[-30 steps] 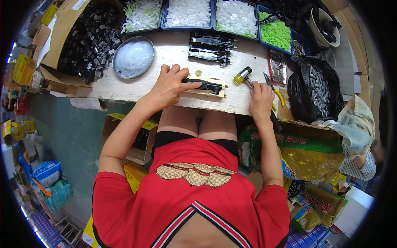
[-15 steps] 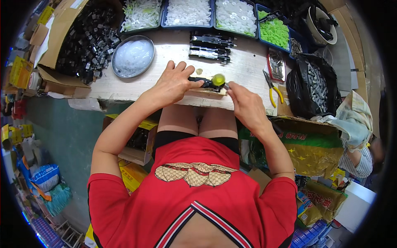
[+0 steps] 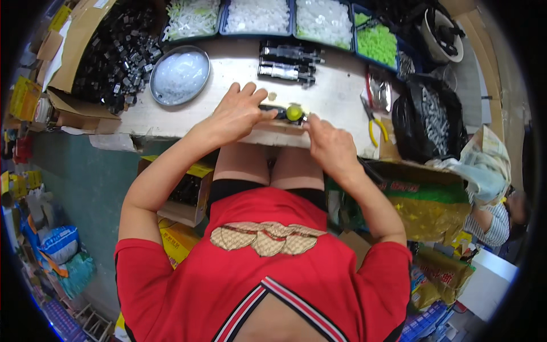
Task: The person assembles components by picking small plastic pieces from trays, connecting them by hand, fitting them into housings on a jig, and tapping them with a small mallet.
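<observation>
My left hand [image 3: 242, 114] rests near the table's front edge, its thumb pressing a small black part [image 3: 268, 107] while the other fingers stay raised and apart. The part lies on a pale block [image 3: 285, 129], mostly covered by hands and tool. My right hand [image 3: 333, 145] is closed around the short handle of a mallet with a round yellow-green head [image 3: 294, 112]. That head sits right over the part's right end; whether it touches is unclear. Behind my hands, several long black assemblies with metal strips [image 3: 288, 61] lie in a stack.
A round metal dish of whitish translucent stuff [image 3: 180, 77] stands left, beside a carton of black pieces [image 3: 122, 62]. Trays of white parts [image 3: 257, 18] and green parts [image 3: 377, 43] line the back. Yellow-handled pliers [image 3: 374, 122] and a black bag of metal parts [image 3: 436, 114] lie right.
My right hand and the mallet have shifted slightly left. My left hand stays at the black part. The whole view has tilted a little.
</observation>
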Tool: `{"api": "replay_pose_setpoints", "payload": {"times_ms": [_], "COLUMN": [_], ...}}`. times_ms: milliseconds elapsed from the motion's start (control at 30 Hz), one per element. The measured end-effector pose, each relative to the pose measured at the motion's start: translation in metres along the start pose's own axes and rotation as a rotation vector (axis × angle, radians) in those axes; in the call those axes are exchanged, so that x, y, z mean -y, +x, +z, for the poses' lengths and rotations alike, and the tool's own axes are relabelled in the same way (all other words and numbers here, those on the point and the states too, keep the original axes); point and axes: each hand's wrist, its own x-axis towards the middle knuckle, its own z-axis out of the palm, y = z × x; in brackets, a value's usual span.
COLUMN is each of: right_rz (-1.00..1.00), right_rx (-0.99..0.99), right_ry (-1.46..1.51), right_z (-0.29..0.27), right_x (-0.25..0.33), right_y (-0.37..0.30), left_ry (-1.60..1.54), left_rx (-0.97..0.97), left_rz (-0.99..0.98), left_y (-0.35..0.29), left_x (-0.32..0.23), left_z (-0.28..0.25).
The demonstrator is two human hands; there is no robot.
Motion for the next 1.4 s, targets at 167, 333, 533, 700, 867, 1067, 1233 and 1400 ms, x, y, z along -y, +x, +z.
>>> {"api": "replay_pose_setpoints", "payload": {"times_ms": [167,333,533,700,867,1067,1233,1400], "right_rz": [0.029,-0.092,-0.006,0.122,0.154,0.047,-0.030,0.028], "right_rx": [0.139,-0.278,0.129,0.109,0.226,-0.136,0.222,0.078], "right_ry": [-0.019,0.367,0.199,0.290,0.396,0.667,0.201,0.398], "right_z": [-0.005,-0.012,-0.003,-0.002,-0.002,-0.015,0.007,0.004], "right_x": [0.000,0.014,0.018,0.015,0.004,0.024,0.030,0.031], "right_y": [-0.001,0.006,0.027,0.041,0.061,0.062,0.071,0.064], "left_ry": [-0.261,-0.438,-0.465,-0.386,-0.121,-0.062,-0.084,-0.066], "left_rx": [0.030,-0.061,-0.186,-0.350,-0.506,-0.529,-0.506,-0.502], "left_rz": [-0.169,-0.305,-0.362,-0.356,-0.399,-0.272,-0.261,-0.223], "left_y": [0.002,0.003,-0.008,-0.015,-0.021,-0.021,-0.024,-0.024], "left_x": [0.009,0.012,0.006,-0.003,-0.022,-0.067,-0.072,-0.073], "left_z": [0.001,0.004,0.011,0.022,0.029,0.052,0.067,0.067]}}
